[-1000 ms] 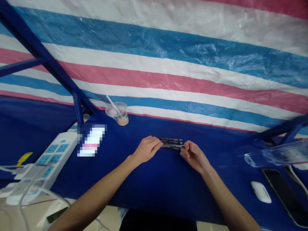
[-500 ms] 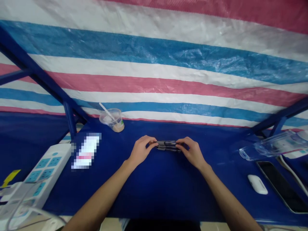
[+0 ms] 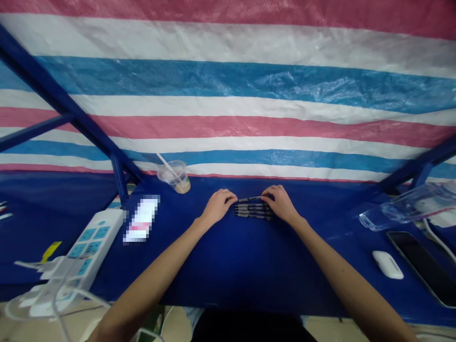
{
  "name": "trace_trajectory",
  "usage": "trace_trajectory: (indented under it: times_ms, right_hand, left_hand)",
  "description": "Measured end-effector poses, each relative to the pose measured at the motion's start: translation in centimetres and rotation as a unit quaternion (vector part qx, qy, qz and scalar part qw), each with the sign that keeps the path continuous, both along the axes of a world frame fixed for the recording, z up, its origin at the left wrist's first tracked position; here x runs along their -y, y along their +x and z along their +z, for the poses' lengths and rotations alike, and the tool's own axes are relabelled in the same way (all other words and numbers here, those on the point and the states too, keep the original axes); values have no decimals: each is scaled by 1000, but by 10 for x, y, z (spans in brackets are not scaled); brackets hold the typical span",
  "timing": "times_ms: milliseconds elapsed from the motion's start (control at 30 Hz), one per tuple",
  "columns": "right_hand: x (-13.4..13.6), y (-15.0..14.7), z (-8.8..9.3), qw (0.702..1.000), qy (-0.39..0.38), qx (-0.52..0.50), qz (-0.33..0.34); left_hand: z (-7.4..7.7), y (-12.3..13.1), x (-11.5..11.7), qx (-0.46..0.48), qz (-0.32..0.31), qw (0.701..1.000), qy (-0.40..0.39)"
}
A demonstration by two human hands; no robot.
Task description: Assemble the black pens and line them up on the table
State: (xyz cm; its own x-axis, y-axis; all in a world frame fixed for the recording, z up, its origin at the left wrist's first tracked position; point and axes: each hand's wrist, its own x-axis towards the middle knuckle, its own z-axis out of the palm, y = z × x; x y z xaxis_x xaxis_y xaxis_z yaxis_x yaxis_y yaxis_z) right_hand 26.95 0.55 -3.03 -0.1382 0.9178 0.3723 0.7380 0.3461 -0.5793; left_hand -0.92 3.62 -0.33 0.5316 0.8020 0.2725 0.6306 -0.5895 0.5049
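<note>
Several dark pens (image 3: pixel 253 208) lie side by side on the blue table cover (image 3: pixel 249 270), spaced a little apart. My right hand (image 3: pixel 280 202) is at their right ends, with its fingertips pinching the top pen (image 3: pixel 250 199), which sits at a slight tilt. My left hand (image 3: pixel 219 206) rests on the cover just left of the pens, its fingers loose and holding nothing. The pens' right ends are partly hidden under my right fingers.
A plastic cup (image 3: pixel 174 176) with a straw stands at the back. To the left are a pixelated flat object (image 3: pixel 141 221) and a white power strip (image 3: pixel 96 242) with cables. To the right lie a clear plastic pack (image 3: pixel 409 209), a white oval case (image 3: pixel 387 264) and a smartphone (image 3: pixel 420 266).
The pens, held in a tight bundle between both hands, now lie spread side by side on the cover. My left hand has let go, and the view has levelled.
</note>
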Motion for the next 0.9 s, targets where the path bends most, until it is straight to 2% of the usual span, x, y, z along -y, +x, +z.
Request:
trace_trajectory:
  times_ms: [133, 267, 433, 567, 767, 900]
  right_hand:
    - [4, 2, -11, 1000, 11, -5, 1]
    - [5, 3, -9, 1000, 11, -5, 0]
    - [11, 1, 2, 999, -34, -18, 39]
    - [26, 1, 4, 997, -41, -24, 66]
    - [40, 3, 0, 995, -31, -52, 73]
    - [44, 1, 1, 997, 2, -20, 69]
  left_hand:
    - [-2, -1, 2, 8, 0, 1000, -13]
    - [1, -2, 4, 18, -7, 1000, -22]
    - [6, -3, 8, -24, -73, 996, -42]
    - [5, -3, 13, -36, -112, 992, -45]
    - [4, -5, 19, -25, -101, 994, -27]
    - [5, -5, 22, -32, -102, 994, -22]
